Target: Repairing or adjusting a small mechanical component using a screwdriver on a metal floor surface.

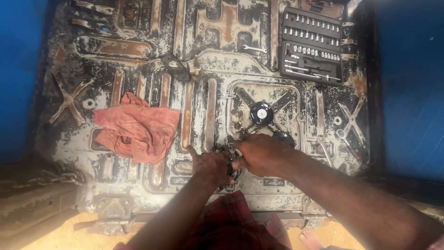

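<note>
Nearest the camera, a bare foot (311, 239) rests on sandy ground (60, 236) at the lower edge of the view, beside dark red checked cloth (231, 222) over the person's lap.

Both forearms extend forward onto a worn, rust-stained pressed-metal panel (203, 106) with raised ribs and flaking pale paint. The left hand (209, 165) and the right hand (259, 153) meet just above the panel's near edge. Between them sits a small metal part (230, 159), shiny and irregular in shape, mostly covered by the hands. The left hand's fingers curl around the part from the left, with the thumb raised and pointing away. The right hand's fingers close over the part from the right and from above. Both hands are clamped on it; its exact form cannot be told.

Just beyond the right hand lies a dark round component (283, 136), partly hidden. Farther on, a black round cap (262, 112) with a pale centre sits in the middle of an X-shaped embossing inside a rectangular recess.

To the left, well apart from the hands, a crumpled reddish-pink rag (136, 127) lies on the panel. To the right, two wrenches (344, 141) lie near the panel's right edge.

Farther away, a dark bracket-like piece (178, 67) lies near the panel's centre. A small open-end wrench (254, 47) lies beyond it. At the far right, an open black socket set case (312, 44) holds rows of bright sockets and bits. Blue surfaces (411, 83) flank the panel on both sides.
</note>
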